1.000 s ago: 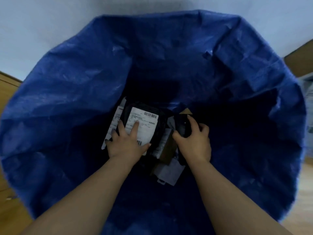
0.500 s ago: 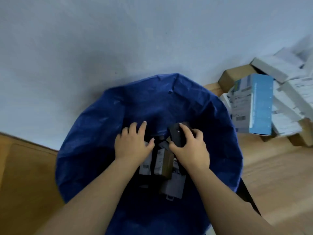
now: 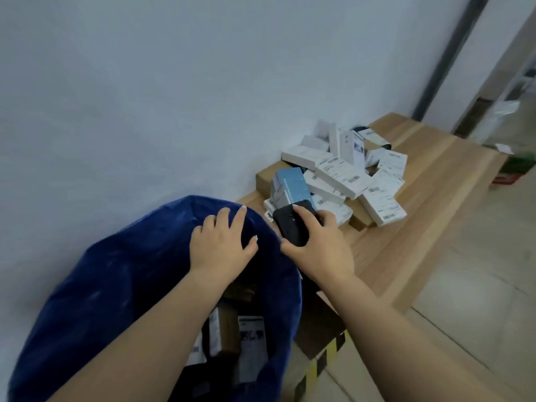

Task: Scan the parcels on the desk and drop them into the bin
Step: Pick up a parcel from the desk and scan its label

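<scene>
A big blue bag-lined bin fills the lower left. Inside it lie several labelled parcels, partly hidden by my left forearm. My left hand hovers over the bin's far rim, fingers spread and holding nothing. My right hand grips a black handheld scanner just right of the rim. Beyond the scanner, a heap of white labelled boxes and one blue box lies on the wooden desk.
A pale wall runs behind the bin and desk. A brown carton sits under the heap. A dark box with yellow-black striped tape stands on the floor between bin and desk. Tiled floor lies to the right.
Both hands rose out of the bin. My left hand let go of the parcel it pressed inside. My view swung up and right, bringing the desk heap into sight.
</scene>
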